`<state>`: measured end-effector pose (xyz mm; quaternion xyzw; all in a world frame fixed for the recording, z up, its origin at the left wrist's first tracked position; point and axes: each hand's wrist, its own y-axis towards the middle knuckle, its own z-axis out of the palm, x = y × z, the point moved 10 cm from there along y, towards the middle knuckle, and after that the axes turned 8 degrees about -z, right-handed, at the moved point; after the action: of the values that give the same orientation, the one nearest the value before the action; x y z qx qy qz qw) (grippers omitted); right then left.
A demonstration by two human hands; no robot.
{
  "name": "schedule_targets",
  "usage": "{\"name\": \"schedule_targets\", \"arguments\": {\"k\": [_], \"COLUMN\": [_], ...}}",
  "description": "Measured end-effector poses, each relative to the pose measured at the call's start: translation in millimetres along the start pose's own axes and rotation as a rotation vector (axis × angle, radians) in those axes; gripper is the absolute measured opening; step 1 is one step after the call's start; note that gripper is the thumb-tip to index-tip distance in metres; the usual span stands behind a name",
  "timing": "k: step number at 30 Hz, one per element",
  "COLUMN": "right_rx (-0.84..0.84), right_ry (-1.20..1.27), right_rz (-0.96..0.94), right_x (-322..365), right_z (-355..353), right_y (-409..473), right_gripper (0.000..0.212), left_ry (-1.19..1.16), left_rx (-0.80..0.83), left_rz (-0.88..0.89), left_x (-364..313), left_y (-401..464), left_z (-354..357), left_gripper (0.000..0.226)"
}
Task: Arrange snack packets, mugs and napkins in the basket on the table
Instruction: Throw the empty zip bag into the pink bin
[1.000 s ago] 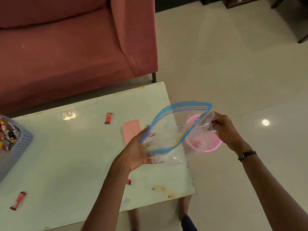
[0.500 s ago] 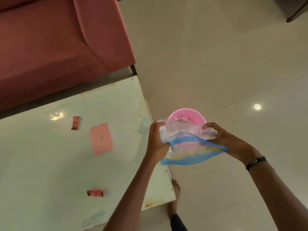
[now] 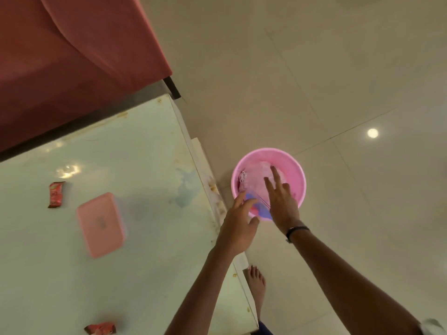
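A pink bucket (image 3: 296, 170) stands on the floor beside the table's right edge. Crumpled clear plastic and a blue-edged zip bag (image 3: 256, 201) lie inside it. My left hand (image 3: 238, 223) hovers at the bucket's near rim with fingers apart, holding nothing. My right hand (image 3: 280, 199) is spread over the bucket's mouth, fingers apart, just above the bag. Two red snack packets lie on the pale table (image 3: 145, 165): one (image 3: 56, 194) at the left, one (image 3: 100, 328) at the bottom edge of the view. The basket is out of view.
A pink rectangular lid or box (image 3: 100, 224) lies flat on the table. A red sofa (image 3: 72, 49) stands behind the table. My bare foot (image 3: 256, 284) is on the tiled floor by the table's corner.
Both hands have let go of the blue-edged zip bag, which now lies in the pink bucket. The view has swung right and down, and the basket has left the frame.
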<state>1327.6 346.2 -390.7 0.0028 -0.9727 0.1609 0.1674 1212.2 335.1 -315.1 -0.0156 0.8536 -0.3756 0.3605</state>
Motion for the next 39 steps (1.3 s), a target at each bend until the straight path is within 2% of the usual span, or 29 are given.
{"name": "schedule_targets", "arguments": {"k": [2, 6, 9, 11, 14, 17, 19, 23, 26, 34, 39], "right_rx": [0.092, 0.381, 0.574, 0.615, 0.587, 0.517, 0.419, 0.116, 0.02, 0.016, 0.043], "right_ry": [-0.145, -0.195, -0.091, 0.041, 0.11, 0.131, 0.153, 0.243, 0.263, 0.314, 0.376], "right_rz": [0.012, -0.014, 0.03, 0.06, 0.005, -0.005, -0.016, 0.111, 0.088, -0.069, -0.216], "right_x": [-2.3, -16.0, -36.3, -43.5, -38.7, -26.7, -13.1, 6.1, 39.6, 191.5, 310.3], "right_z": [30.2, 107.2, 146.6, 151.6, 131.5, 96.4, 64.2, -20.4, -75.8, -184.8, -213.3], "right_y": [11.3, 24.3, 27.5, 32.9, 38.8, 34.1, 27.8, 7.7, -9.2, -40.0, -55.9], "right_gripper": [0.067, 0.06, 0.057, 0.051, 0.037, 0.034, 0.036, 0.043, 0.039, 0.022, 0.025], "left_ry": [0.077, 0.192, 0.22, 0.203, 0.136, 0.051, -0.006, -0.073, -0.108, -0.235, -0.297], "left_rx": [0.015, 0.02, 0.003, 0.016, 0.037, 0.003, -0.027, -0.101, -0.172, -0.375, -0.51], "left_rz": [0.029, 0.004, 0.008, 0.009, 0.008, 0.036, 0.057, 0.05, 0.014, -0.041, -0.093], "left_x": [4.6, 15.8, 17.9, 18.9, 15.7, 3.3, -6.9, -21.3, -26.7, -1.6, 43.7], "left_y": [11.9, 34.2, 42.5, 45.0, 42.8, 30.7, 17.6, -18.0, -55.3, -174.4, -243.8], "left_z": [7.7, 14.1, 16.1, 18.3, 18.2, 7.0, -6.4, -48.8, -89.3, -202.7, -266.1], "left_gripper": [0.039, 0.038, 0.037, 0.037, 0.037, 0.033, 0.029, 0.029, 0.03, 0.026, 0.025]}}
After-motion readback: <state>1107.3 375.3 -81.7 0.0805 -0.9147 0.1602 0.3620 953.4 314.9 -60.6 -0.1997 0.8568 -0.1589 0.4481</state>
